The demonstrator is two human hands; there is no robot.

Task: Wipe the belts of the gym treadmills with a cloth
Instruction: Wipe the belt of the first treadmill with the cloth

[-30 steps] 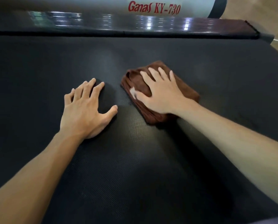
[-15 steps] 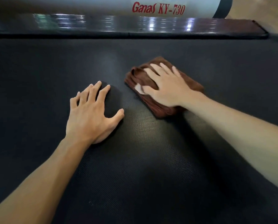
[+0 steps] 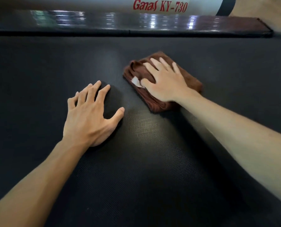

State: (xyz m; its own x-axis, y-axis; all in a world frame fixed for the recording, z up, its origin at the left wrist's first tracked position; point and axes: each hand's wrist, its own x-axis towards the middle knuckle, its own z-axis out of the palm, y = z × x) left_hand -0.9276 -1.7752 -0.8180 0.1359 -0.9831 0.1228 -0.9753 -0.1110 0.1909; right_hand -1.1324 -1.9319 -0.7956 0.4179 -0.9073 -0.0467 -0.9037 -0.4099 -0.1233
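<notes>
Our right hand lies flat, fingers spread, pressing the folded brown cloth onto the belt — soft, light, likely to bunch, so we'd press its middle. Left hand rests open, bracing beside it.

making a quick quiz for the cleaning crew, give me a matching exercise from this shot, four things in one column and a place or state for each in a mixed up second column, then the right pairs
Things
1. left hand
2. right hand
3. brown cloth
4. red lettering

Places or states
A. folded, lying on the belt under a palm
B. on the pale housing beyond the far edge of the belt
C. fingers spread, flat on the bare belt
D. pressing down on the cloth

Pairs: 1-C, 2-D, 3-A, 4-B
</notes>
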